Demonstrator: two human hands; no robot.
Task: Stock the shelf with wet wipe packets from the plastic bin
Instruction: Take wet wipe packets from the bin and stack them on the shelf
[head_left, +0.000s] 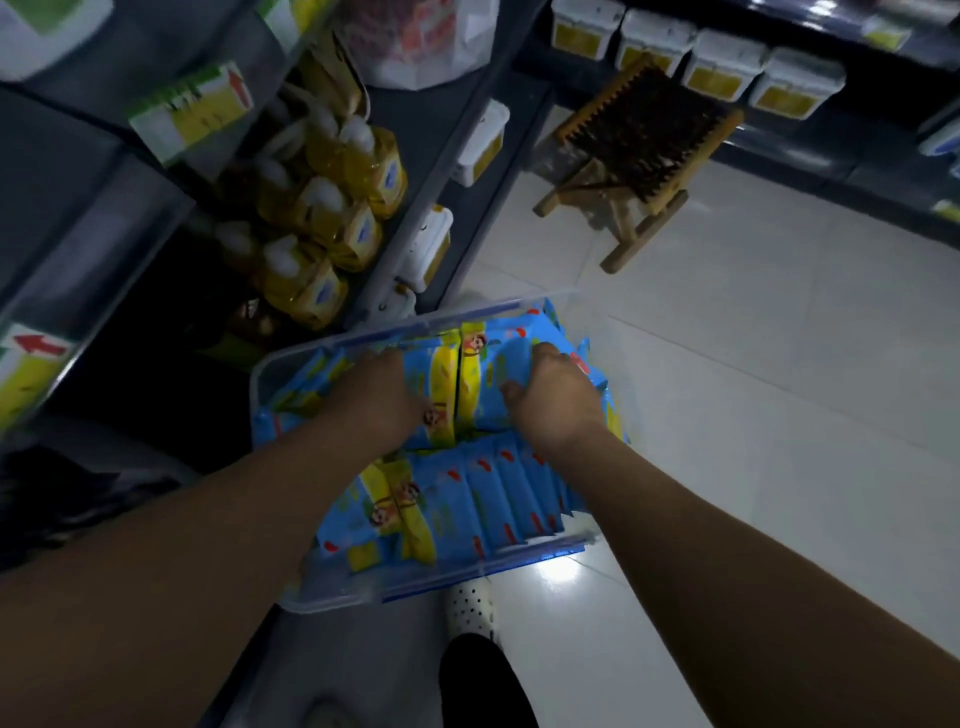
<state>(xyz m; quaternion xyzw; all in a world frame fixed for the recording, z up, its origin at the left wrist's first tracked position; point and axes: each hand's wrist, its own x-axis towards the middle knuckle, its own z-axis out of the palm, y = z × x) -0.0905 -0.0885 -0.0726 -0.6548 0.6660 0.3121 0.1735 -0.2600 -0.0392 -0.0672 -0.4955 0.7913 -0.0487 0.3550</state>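
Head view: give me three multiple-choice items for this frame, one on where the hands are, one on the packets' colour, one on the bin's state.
1. Where are the left hand and the right hand?
A. On a trolley handle.
B. In the plastic bin, on the wet wipe packets.
C. On a cardboard box.

2. What colour are the wet wipe packets mostly?
A. Red.
B. Green.
C. Blue.

3. What state is the plastic bin in?
A. Lidless and holding many packets.
B. Closed with a lid.
C. Empty.

Answers:
1 B: both hands lie among the packets inside the bin's clear walls.
2 C: the wrappers are blue with yellow panels.
3 A: no lid covers it, and rows of packets fill it.
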